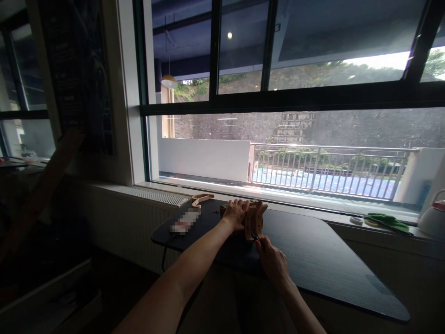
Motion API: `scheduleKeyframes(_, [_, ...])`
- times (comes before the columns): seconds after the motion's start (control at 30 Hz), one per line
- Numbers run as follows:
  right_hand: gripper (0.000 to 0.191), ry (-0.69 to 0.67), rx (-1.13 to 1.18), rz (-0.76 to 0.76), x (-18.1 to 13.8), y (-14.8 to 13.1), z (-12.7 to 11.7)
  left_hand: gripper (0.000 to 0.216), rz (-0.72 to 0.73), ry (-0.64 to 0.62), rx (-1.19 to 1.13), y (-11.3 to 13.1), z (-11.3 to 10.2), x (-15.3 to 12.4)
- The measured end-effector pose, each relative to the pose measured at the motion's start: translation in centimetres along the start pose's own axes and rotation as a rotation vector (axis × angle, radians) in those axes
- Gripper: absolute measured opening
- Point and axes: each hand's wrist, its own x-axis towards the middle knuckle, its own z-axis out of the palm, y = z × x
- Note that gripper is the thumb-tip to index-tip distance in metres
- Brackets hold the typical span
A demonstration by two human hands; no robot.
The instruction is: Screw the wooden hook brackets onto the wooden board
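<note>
A brown wooden piece with curved side parts and small dark holes stands on the dark table. My left hand is closed over its left part, fingers bent across the top. Low in front of it, my right hand grips a thin, dark hand tool, its tip against or very near the wood. The tool's exact kind cannot be made out, since my fingers cover most of its handle. Another curved wooden piece lies at the table's far left corner, apart from both hands.
A blurred-out flat object lies on the table's left side. Beyond the table runs a window sill with a green cloth or glove, tape rolls and a white jug-like container. A radiator stands at left, below the window.
</note>
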Motion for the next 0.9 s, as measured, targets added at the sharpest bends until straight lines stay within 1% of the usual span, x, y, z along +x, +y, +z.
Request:
scheduleKeyframes(0.33, [0.019,0.048,0.029,-0.012,-0.21,0.03,-0.27,0.104,-0.004,-0.011,0.013,0.0,-0.13,-0.04])
scheduleKeyframes(0.53, [0.028,0.009,0.001,0.032,-0.04,0.61,0.09,0.104,-0.01,-0.019,0.01,0.07,-0.19,-0.1])
scheduleKeyframes(0.67, [0.034,-0.016,-0.016,0.045,0.12,0.54,0.09,0.104,-0.01,-0.024,0.006,0.08,-0.33,-0.14])
scheduleKeyframes(0.8, [0.027,-0.003,-0.013,0.044,0.11,0.12,-0.12,0.104,-0.006,-0.032,0.003,0.03,-0.51,-0.18])
scheduleKeyframes(0.9, [0.026,0.006,0.001,0.043,0.04,-0.02,-0.23,0.104,-0.006,-0.031,0.002,0.05,-0.56,-0.19])
